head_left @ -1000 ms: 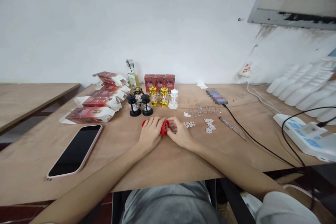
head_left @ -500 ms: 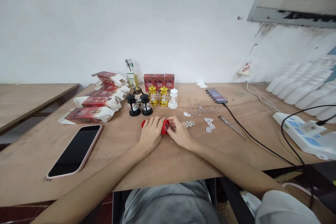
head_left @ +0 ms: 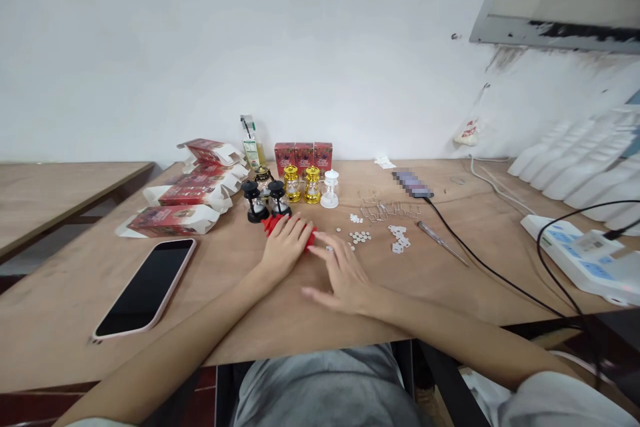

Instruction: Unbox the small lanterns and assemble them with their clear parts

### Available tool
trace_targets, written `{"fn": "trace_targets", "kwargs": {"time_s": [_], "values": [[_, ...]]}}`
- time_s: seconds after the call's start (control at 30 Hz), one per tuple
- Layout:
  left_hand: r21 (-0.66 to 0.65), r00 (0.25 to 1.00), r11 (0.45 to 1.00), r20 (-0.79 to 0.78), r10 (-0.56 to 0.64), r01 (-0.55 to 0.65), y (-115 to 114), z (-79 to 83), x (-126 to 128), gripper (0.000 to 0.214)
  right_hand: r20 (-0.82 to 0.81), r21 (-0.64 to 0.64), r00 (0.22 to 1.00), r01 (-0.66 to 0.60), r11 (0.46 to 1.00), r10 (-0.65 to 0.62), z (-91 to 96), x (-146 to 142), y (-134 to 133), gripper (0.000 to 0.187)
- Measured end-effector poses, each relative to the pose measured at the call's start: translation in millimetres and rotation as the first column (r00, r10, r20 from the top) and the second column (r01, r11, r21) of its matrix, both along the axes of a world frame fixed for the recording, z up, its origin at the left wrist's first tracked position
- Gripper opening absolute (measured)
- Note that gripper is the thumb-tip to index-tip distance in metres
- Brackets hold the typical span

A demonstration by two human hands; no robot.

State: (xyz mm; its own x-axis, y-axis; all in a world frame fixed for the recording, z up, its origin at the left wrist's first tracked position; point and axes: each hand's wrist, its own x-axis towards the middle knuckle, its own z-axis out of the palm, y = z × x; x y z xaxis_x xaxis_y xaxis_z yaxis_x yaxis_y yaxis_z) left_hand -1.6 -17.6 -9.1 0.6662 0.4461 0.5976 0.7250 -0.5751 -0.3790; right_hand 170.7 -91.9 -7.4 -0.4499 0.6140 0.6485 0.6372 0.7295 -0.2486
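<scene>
A red miniature lantern (head_left: 271, 223) lies on its side on the table, largely covered by my left hand (head_left: 287, 245), whose fingers wrap over it. Close to its right end is my right hand (head_left: 345, 273), fingers spread and thumb apart, holding nothing. Just beyond my right fingers lie several button cells (head_left: 361, 237) and small white plates (head_left: 399, 238). Black lanterns (head_left: 255, 203), gold lanterns (head_left: 312, 185) and one white lantern (head_left: 330, 189) stand upright behind my left hand.
Bent wire handles (head_left: 385, 209) and a screwdriver (head_left: 442, 242) lie to the right, near a cabled phone (head_left: 413, 184) and a power strip (head_left: 580, 253). On the left are a pink-edged phone (head_left: 145, 288) and opened red boxes (head_left: 170, 220). Closed red boxes (head_left: 304, 155) stand at the back.
My right hand has drawn back from the red lantern's end and spread its fingers. The lantern has tilted slightly under my left hand, and more button cells show.
</scene>
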Motion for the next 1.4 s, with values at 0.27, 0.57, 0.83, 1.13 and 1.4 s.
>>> {"fn": "trace_targets", "kwargs": {"time_s": [0.27,0.57,0.83,1.13,1.4], "values": [[0.066,0.955,0.975,-0.223,-0.195,0.214,15.4,3.7,-7.6,0.033,0.172,-0.068,0.978,0.129,0.989,-0.116,-9.7,3.8,5.7,0.096],[0.000,0.939,0.996,-0.332,-0.087,0.092,38.0,20.8,7.4,0.035,0.160,-0.049,0.955,0.259,0.965,-0.248,-17.3,7.7,41.7,0.074],[-0.167,0.968,0.984,-0.228,-0.103,0.065,55.8,9.3,24.5,0.052,0.163,0.027,0.900,0.405,0.914,-0.404,-14.4,34.0,63.1,0.051],[-0.064,0.938,0.998,-0.347,-0.027,0.006,38.8,-2.0,24.9,0.073,-0.075,0.186,0.740,0.669,0.719,-0.669,-8.3,122.6,70.1,0.043],[-0.054,0.912,0.997,-0.403,-0.075,0.058,17.3,-3.0,10.3,0.065,-0.148,0.142,0.572,0.820,0.555,-0.807,-16.8,158.6,79.4,0.039]]}}
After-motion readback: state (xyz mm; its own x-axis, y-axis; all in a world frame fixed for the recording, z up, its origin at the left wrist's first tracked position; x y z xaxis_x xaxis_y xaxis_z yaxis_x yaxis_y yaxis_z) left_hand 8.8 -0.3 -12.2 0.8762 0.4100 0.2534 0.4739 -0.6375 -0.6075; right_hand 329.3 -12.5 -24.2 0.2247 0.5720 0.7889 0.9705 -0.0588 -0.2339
